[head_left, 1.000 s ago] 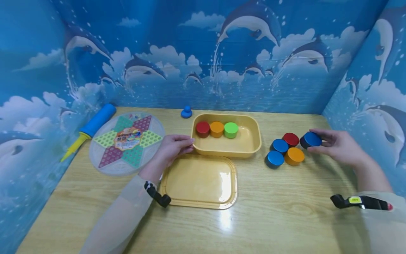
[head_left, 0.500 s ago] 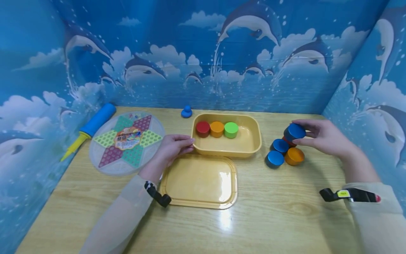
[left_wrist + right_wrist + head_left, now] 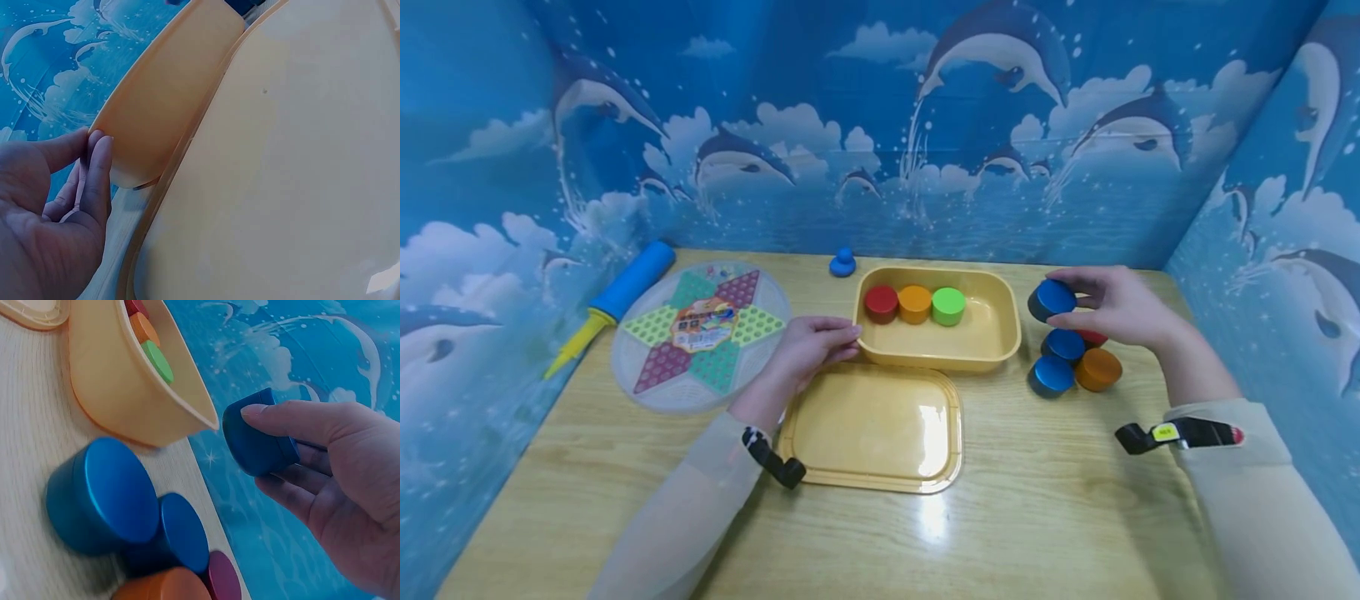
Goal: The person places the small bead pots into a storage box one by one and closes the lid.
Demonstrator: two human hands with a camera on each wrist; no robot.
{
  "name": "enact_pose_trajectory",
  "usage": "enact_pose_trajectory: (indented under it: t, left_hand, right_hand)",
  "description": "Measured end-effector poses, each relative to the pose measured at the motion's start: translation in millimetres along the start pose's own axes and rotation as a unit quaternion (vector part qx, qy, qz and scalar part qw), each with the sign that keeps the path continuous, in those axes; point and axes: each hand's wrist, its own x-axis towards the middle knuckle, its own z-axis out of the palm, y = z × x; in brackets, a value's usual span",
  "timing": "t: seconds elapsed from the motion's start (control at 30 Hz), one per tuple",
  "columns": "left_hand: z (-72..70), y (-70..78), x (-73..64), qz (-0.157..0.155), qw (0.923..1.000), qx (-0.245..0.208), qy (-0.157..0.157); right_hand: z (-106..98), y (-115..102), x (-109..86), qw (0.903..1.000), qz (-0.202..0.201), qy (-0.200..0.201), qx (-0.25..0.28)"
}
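My right hand (image 3: pixel 1112 308) grips a blue round tin (image 3: pixel 1051 300) between thumb and fingers, held up just right of the yellow box (image 3: pixel 936 360). In the right wrist view the same blue tin (image 3: pixel 256 434) hangs above the table near the box's corner. Inside the box stand a red tin (image 3: pixel 881 304), an orange tin (image 3: pixel 914 304) and a green tin (image 3: pixel 948 307) in a row. My left hand (image 3: pixel 805 350) pinches the box's left rim between thumb and fingers, as the left wrist view also shows.
Right of the box cluster two blue tins (image 3: pixel 1052 376), an orange tin (image 3: pixel 1099 370) and a partly hidden red tin (image 3: pixel 1092 338). A yellow lid (image 3: pixel 868 429) lies before the box. Leftward are a Chinese checkers board (image 3: pixel 700 333), a blue-yellow pump (image 3: pixel 617 300) and a small blue object (image 3: pixel 843 263).
My right hand has carried the blue tin leftward and up, from the right of the cluster over it towards the box. My left hand stays at the rim.
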Motion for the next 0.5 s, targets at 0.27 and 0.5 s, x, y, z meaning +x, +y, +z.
enact_pose_trajectory:
  t: [0.27, 0.5]
  left_hand:
    - [-0.3, -0.5, 0.8, 0.003, 1.0, 0.003, 0.001]
    - [-0.6, 0.1, 1.1, -0.002, 1.0, 0.006, 0.004]
  right_hand:
    - [12, -10, 22.9, 0.9997, -0.016, -0.02, 0.006]
    - [22, -17, 38.2, 0.999, -0.025, -0.036, 0.014]
